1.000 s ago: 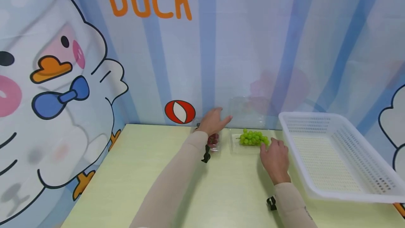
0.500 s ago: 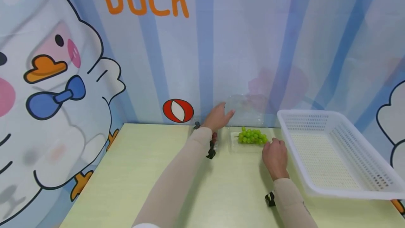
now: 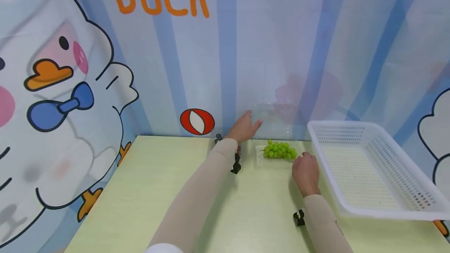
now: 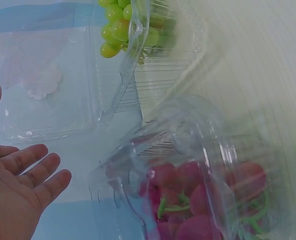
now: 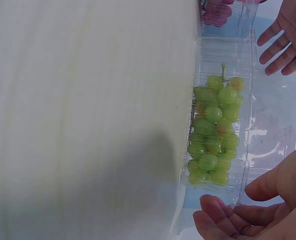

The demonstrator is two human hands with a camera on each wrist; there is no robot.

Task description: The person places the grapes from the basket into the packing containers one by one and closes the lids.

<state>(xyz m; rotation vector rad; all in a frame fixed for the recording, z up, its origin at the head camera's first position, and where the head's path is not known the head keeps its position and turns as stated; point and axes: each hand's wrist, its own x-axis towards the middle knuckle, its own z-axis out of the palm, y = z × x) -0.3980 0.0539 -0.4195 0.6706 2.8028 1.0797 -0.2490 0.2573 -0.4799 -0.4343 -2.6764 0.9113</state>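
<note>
A bunch of green grapes (image 3: 280, 150) lies in a clear plastic box (image 5: 222, 47), whose lid (image 4: 48, 100) stands raised against the backdrop. My left hand (image 3: 244, 129), fingers spread and holding nothing, hovers beside that lid. Below and left of it, partly hidden by my wrist and sleeve in the head view, is a second clear box (image 4: 212, 150) with red grapes (image 4: 195, 220). My right hand (image 3: 306, 173) is at the right end of the green grapes' box. In the right wrist view its thumb and loosely bent fingers lie around the box's corner, with no firm grip visible.
A white perforated plastic basket (image 3: 369, 202) stands on the right of the pale yellow table (image 3: 260, 210), close to my right hand. Behind the table hangs a blue striped backdrop (image 3: 228, 50) with a cartoon duck. A small dark item (image 3: 218, 137) shows by my left wrist.
My left hand has moved right and slightly farther back, from over the red grapes toward the raised lid. My right hand has shifted slightly right, away from the green grapes.
</note>
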